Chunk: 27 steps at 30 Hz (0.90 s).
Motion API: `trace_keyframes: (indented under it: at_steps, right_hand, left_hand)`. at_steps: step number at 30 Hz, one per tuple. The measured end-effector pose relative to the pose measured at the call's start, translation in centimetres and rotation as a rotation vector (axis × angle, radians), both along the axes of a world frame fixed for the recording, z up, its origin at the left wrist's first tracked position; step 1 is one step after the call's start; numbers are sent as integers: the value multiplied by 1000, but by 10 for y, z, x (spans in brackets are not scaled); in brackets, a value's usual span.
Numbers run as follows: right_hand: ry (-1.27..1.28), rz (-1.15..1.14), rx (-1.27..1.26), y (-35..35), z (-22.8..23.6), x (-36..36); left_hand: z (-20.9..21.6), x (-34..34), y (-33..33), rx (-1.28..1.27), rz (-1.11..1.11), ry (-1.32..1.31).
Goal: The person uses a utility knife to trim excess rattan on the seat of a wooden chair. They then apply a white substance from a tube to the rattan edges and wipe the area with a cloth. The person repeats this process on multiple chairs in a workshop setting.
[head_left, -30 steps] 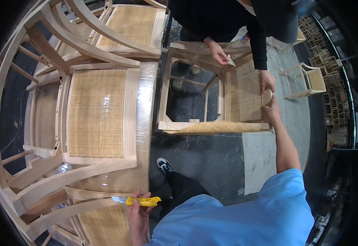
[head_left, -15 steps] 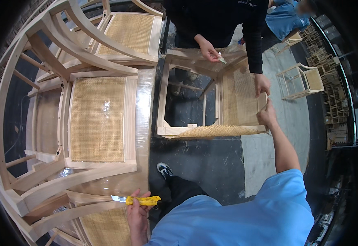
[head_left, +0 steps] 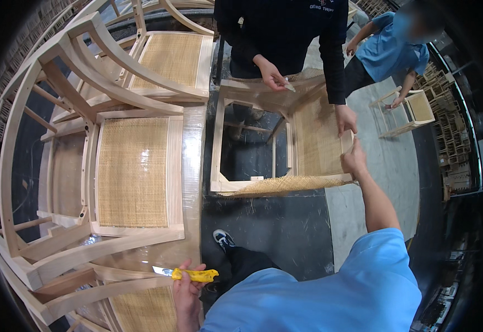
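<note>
Low in the view, my left hand (head_left: pixel 187 293) is closed around a yellow utility knife (head_left: pixel 195 275), its bare blade pointing left. My right hand (head_left: pixel 354 160) grips the end rail at the right side of a pale wooden chair frame (head_left: pixel 216 149). Woven cane webbing (head_left: pixel 314 133) covers the frame's right part, and a loose strip hangs along its near edge. Across from me, a person in a dark top has one hand (head_left: pixel 346 119) on the same rail, close to mine. That person's other hand (head_left: pixel 273 75) pinches a small pale object I cannot make out.
Several wooden chairs with cane panels (head_left: pixel 133 171) stand close together on my left, on a plastic-wrapped surface (head_left: pixel 193 166). A person in a blue shirt (head_left: pixel 392 47) is at the upper right beside a small chair (head_left: pixel 420 108). Stacked chairs (head_left: pixel 452 133) line the right.
The person in blue has come further into view and now reaches to the small chair. The view has shifted slightly. Both my hands keep their grips.
</note>
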State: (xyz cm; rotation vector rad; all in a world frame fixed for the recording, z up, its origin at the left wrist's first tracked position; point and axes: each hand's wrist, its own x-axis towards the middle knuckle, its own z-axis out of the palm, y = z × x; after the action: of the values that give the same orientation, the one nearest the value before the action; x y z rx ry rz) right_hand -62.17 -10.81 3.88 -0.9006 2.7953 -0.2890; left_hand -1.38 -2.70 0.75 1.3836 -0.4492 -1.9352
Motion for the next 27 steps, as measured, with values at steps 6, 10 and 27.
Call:
trace_keyframes:
  at_steps: [6, 10, 27]
  right_hand:
    - [-26, 18, 8, 3, -6, -6]
    - [25, -6, 48, -3, -4, 1]
    - [72, -59, 125, -7, 15, 15]
  left_hand:
    - [2, -2, 3, -12, -8, -14]
    - [1, 1, 2, 43, -7, 0]
    - [13, 7, 26, 12, 97, -47]
